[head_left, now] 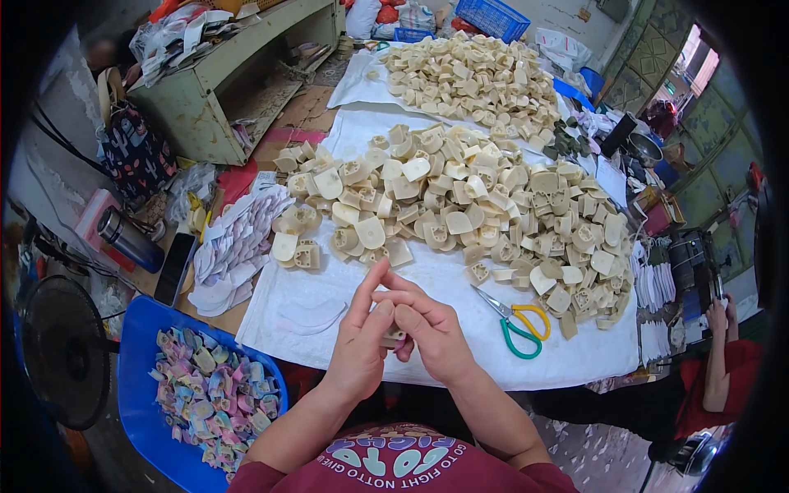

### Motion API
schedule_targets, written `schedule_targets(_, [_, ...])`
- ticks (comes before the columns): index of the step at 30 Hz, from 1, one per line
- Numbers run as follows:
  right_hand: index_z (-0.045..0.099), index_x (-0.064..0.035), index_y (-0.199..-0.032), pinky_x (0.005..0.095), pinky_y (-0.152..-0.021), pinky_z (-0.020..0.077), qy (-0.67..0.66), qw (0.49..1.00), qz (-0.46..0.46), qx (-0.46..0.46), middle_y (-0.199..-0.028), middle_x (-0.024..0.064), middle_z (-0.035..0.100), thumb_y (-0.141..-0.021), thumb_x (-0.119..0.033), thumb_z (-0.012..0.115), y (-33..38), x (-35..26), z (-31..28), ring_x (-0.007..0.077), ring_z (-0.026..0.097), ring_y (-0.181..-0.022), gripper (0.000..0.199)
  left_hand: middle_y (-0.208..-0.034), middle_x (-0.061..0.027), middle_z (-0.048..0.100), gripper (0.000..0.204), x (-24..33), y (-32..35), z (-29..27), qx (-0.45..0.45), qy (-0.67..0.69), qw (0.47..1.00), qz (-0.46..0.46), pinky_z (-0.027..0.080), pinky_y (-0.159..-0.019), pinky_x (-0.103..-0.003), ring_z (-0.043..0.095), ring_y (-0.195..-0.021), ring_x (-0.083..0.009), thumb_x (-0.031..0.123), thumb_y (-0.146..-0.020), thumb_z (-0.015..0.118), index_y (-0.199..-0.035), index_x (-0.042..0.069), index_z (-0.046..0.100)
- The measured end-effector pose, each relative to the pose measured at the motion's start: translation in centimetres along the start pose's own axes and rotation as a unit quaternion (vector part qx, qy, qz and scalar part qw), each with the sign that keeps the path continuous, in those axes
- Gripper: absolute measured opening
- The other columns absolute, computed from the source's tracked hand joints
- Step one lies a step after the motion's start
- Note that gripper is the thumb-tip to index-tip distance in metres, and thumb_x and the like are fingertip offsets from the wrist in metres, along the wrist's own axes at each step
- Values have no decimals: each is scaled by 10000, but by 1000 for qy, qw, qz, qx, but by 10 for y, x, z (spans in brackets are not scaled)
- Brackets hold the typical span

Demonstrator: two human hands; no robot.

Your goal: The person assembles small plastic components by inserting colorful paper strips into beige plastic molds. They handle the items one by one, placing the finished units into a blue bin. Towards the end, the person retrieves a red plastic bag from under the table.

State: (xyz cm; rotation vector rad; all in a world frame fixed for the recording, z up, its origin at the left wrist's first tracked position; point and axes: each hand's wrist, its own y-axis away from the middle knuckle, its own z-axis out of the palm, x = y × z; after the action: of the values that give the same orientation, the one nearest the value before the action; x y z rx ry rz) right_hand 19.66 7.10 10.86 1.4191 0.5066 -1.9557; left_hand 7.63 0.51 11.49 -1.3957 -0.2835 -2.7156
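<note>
My left hand [359, 348] and my right hand [437, 335] meet over the near edge of the white cloth [444, 308]. Their thumbs and fingers close together around a small beige heel-shaped block [394, 336]; most of it is hidden, and a bit of purple shows beneath. Just beyond my fingertips spreads a large pile of beige moulded heel blocks [460, 193]. Thin white cut pieces [311, 316] lie flat left of my hands. On the right, scissors [514, 319] with one green and one yellow handle rest on the cloth.
A blue tub [136, 390] of multicoloured heel-shaped pieces stands at lower left, near a dark fan [66, 349]. White cut pieces [234, 246], a phone [175, 267] and a flask [127, 238] lie left. Another heap of blocks [472, 78] is behind. A co-worker's arm [717, 361] shows at right.
</note>
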Motion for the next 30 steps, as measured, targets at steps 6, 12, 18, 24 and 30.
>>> schedule_targets(6, [585,-52,-1248,384,-977,441,292,942,-165,24,-1402,141,454,-865,-182,670,-2,10,0,282,500,-1236,414,-1105,-73,561,622,-6,-16,-16,9,71,996,-45,497,-739,-301,580,-889,-151,259,-989,497,-1518,171,181])
schedule_targets(12, [583,-66,-1234,438,-1084,324,387,889,-245,3,-1372,136,498,-793,-142,718,-7,5,-15,352,355,-1362,467,-1280,-95,493,737,3,-8,-18,-96,91,990,-56,465,-879,-314,542,-1107,-196,252,-973,525,-1537,246,50])
schedule_targets(18, [562,-42,-1286,358,-1052,365,-11,987,-125,-101,-1385,129,493,-833,-74,683,1,-4,-13,229,407,-1324,469,-1277,-109,509,956,2,2,-14,-129,155,979,-18,459,-875,-311,549,-1099,-204,112,-861,679,-1537,272,24])
schedule_targets(24, [546,-22,-1308,306,-952,456,-91,995,-25,17,-1276,124,577,-913,-123,636,1,9,-20,168,556,-1143,418,-1242,-138,546,931,1,-13,-37,-161,-288,912,243,428,-949,-369,542,-1113,-237,6,-805,683,-1531,101,108])
schedule_targets(30, [616,-14,-1217,280,-709,574,-45,996,73,9,-997,79,684,-963,-180,573,5,0,-34,132,661,-806,306,-1180,-179,550,750,21,-19,-33,-200,-565,718,354,445,-893,-410,555,-1029,-348,-33,-655,720,-1344,35,432])
